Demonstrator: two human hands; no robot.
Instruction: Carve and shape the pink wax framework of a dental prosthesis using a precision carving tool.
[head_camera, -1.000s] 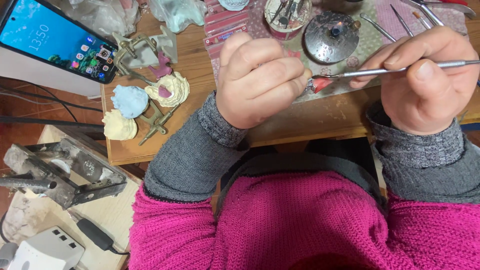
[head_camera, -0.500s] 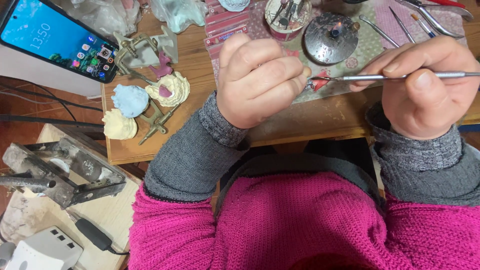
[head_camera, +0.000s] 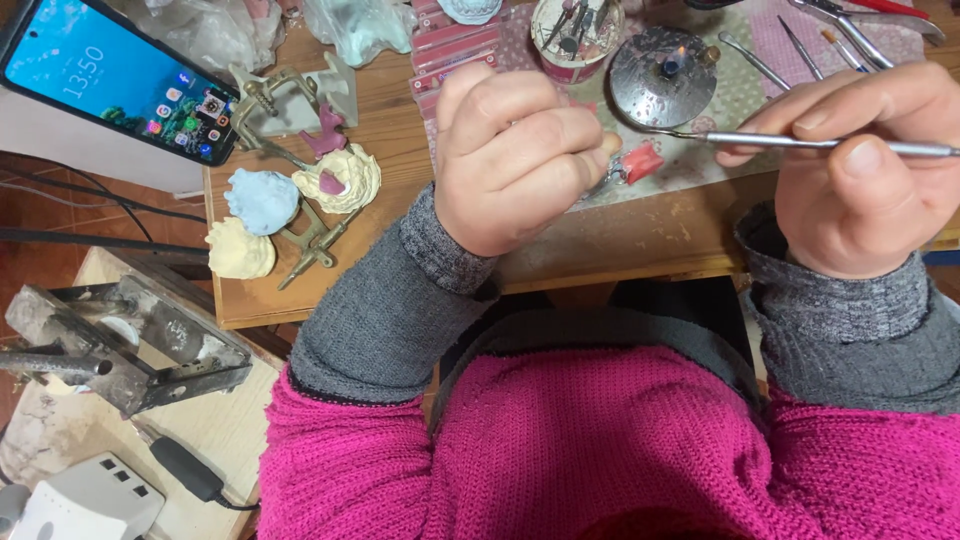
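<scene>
Wax piece (head_camera: 640, 162) pinched by the closed left hand (head_camera: 515, 160), right hand (head_camera: 870, 170) gripping a metal tool (head_camera: 800, 142) beside it.

A phone (head_camera: 120, 85) is propped at the bench's (head_camera: 640, 240) left far corner; plaster casts (head_camera: 290, 205) are laid near its left edge, what seems a burner (head_camera: 668, 75) farther right.

Even, soft indoor light, colours vivid, faint shadow under the wooden table (head_camera: 640, 250) edge, lit smartphone screen (head_camera: 115, 85) bright, near pink sweater (head_camera: 600, 450) slightly soft, no motion blur
</scene>
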